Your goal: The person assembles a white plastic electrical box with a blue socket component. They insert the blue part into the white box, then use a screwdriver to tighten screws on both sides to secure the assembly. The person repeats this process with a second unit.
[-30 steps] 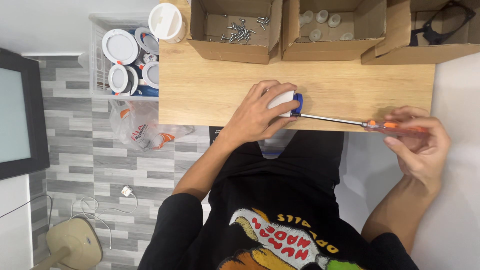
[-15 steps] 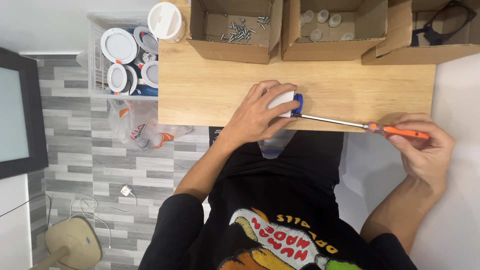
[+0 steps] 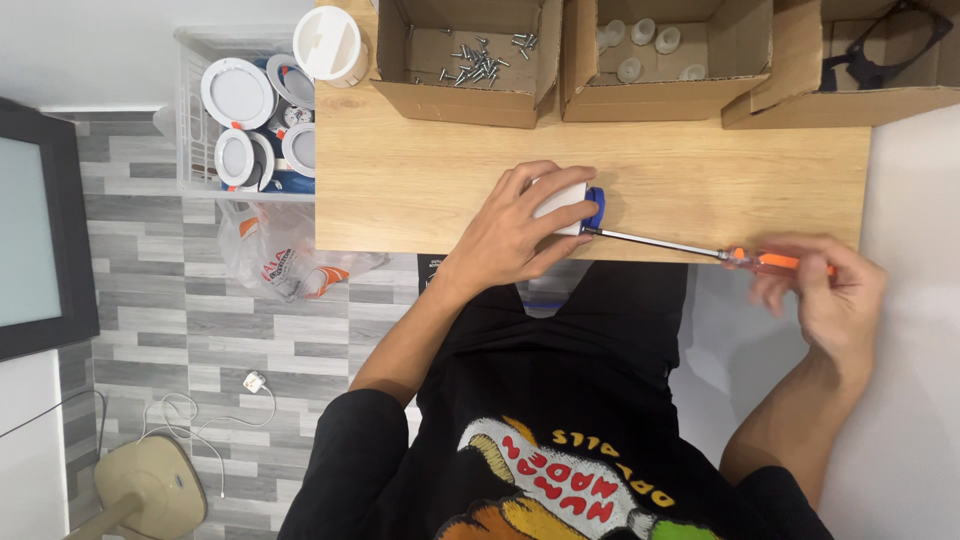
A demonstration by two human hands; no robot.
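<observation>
My left hand (image 3: 515, 225) presses a small white part with a blue end piece (image 3: 572, 205) onto the wooden table (image 3: 420, 190), fingers wrapped over it. A screwdriver with an orange handle (image 3: 770, 262) and a long metal shaft (image 3: 655, 243) points its tip into the blue end. Off the table's front right corner, my right hand (image 3: 825, 290) grips the handle, blurred by motion.
Three cardboard boxes line the table's far edge: one with loose screws (image 3: 480, 50), one with small white caps (image 3: 640, 45), one with black parts (image 3: 880, 50). A white basket of round white lamps (image 3: 250, 110) stands left of the table, a plastic bag (image 3: 285, 260) below it.
My right hand has shifted its fingers along the orange handle and is now blurred, turning the screwdriver. My left hand and the white part stay in place.
</observation>
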